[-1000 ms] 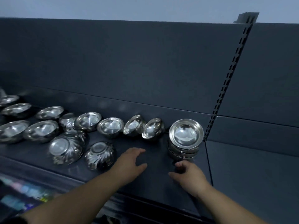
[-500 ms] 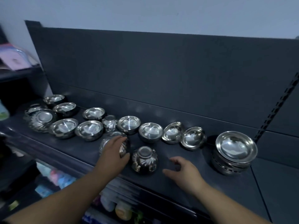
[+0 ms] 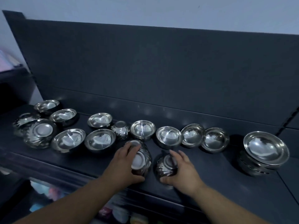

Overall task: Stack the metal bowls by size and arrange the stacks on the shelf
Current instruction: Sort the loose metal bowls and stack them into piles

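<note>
Two small ribbed metal bowls lie upside down near the front of the dark shelf point(image 3: 218, 173). My left hand point(image 3: 123, 160) grips the left ribbed bowl point(image 3: 140, 160), fingers over its far side and thumb at the near side. My right hand point(image 3: 181, 168) clasps the right ribbed bowl point(image 3: 164, 165) the same way. A finished stack of bowls point(image 3: 265, 151) stands upright at the right end. Several loose bowls point(image 3: 142, 129) sit rim-up in rows behind my hands. A large inverted bowl point(image 3: 39, 132) is at the left.
The shelf's dark back panel point(image 3: 161, 70) rises right behind the bowls. A slotted upright point(image 3: 289, 120) marks the right end. Below the front edge, coloured goods point(image 3: 119, 212) fill a lower shelf. Bare shelf lies between my right hand and the stack.
My right hand slid left and closed on the right ribbed bowl. My left hand tightened around the left ribbed bowl. The view drew closer to the shelf.
</note>
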Demonstrator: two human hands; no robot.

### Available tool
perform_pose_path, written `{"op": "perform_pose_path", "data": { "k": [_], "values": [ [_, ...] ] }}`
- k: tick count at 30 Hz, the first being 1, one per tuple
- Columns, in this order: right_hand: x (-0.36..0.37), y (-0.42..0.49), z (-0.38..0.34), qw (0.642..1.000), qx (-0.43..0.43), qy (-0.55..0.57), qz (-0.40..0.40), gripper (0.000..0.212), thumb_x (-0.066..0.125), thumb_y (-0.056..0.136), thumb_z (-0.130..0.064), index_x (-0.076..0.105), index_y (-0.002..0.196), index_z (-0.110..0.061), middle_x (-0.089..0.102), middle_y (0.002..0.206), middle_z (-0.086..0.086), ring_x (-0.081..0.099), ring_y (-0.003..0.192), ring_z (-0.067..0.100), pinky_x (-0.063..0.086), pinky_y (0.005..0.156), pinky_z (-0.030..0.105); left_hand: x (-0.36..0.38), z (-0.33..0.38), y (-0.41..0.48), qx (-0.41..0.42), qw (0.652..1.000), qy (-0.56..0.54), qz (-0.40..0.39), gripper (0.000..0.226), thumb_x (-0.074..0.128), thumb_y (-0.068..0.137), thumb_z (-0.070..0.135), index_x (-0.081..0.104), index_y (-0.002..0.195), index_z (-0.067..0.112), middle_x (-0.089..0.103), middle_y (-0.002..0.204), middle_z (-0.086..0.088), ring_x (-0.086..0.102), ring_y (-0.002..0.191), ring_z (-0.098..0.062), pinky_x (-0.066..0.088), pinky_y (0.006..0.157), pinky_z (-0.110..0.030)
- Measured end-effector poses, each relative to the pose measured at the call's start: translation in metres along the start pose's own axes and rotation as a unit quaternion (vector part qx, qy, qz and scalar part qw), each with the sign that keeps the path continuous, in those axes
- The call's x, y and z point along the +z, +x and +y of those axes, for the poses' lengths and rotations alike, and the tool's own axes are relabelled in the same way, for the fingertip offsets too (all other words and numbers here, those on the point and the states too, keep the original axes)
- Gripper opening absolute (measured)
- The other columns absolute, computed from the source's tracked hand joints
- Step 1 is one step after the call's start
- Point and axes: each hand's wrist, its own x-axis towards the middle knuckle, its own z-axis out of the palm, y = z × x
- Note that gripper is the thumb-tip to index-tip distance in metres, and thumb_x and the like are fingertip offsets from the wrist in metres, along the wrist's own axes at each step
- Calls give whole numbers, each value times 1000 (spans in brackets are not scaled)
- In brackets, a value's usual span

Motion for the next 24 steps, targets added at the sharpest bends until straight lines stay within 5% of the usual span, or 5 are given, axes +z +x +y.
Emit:
{"op": "perform_pose_path", "data": {
  "k": [7,12,15,19,24],
  "values": [
    [4,-2,4,999,12,10,31,107,84,55,-47,32,148,-37,36,146,-4,43,130,16,34,108,22,0,-1,2,43,999,3,19,105,78,63,47,20,150,33,12,156,9,19,140,-17,19,115,-24],
    [-16,-4,3,979,85,176,51,85,89,61,-37,43,133,-38,57,124,-10,57,106,7,39,89,17,-6,7,5,28,999,0,34,98,77,63,45,28,147,30,22,153,9,27,135,-19,25,112,-27],
    [-29,-2,5,929,146,338,20,66,86,62,-41,52,119,-36,68,111,-7,67,93,13,51,80,28,-8,9,7,6,1000,-6,24,97,77,64,46,29,147,30,22,152,8,30,134,-21,28,111,-28],
    [-48,-11,5,842,222,481,-103,50,58,77,-61,68,102,-19,73,87,6,66,70,21,51,83,40,-7,10,7,-2,1000,-16,10,98,75,64,48,29,148,27,22,153,7,29,137,-20,25,112,-27],
    [-54,-12,15,795,238,531,-173,63,47,77,-70,72,97,-15,72,93,13,68,79,27,49,84,39,-6,35,5,27,994,-49,93,89,46,66,69,36,145,29,22,155,11,14,145,-12,16,117,-29]
  ]
}}
